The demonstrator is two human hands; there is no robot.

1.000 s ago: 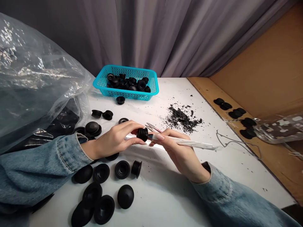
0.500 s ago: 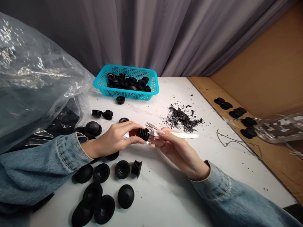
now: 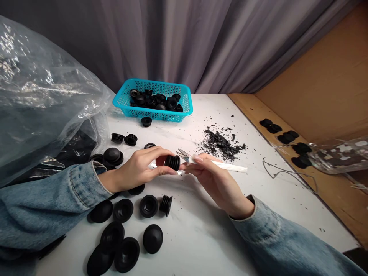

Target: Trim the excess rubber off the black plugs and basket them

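Between the thumb and fingers of my left hand (image 3: 143,166) is a black ribbed rubber plug (image 3: 172,163), its ridges facing right. My right hand (image 3: 212,176) is closed around thread snips (image 3: 185,156) wrapped in white, their pointed blades apart and aimed left, close beside the plug. Whether the blades touch the plug I cannot tell. Loose black plugs lie below and left of my hands; one domed plug (image 3: 153,239) rests nearest the front, and a ribbed one (image 3: 166,205) lies on its side.
A blue basket (image 3: 155,116) holding several plugs stands at the back. Black trimmings (image 3: 222,143) are heaped right of centre. A large clear plastic bag (image 3: 51,96) fills the left. On the right lie a bent wire (image 3: 287,173), more black pieces (image 3: 284,137) and a clear plastic wrapper (image 3: 339,157).
My right hand has drawn the snips slightly right, away from the plug. The plug has turned a little in my left fingers, and its ribs show more fully.
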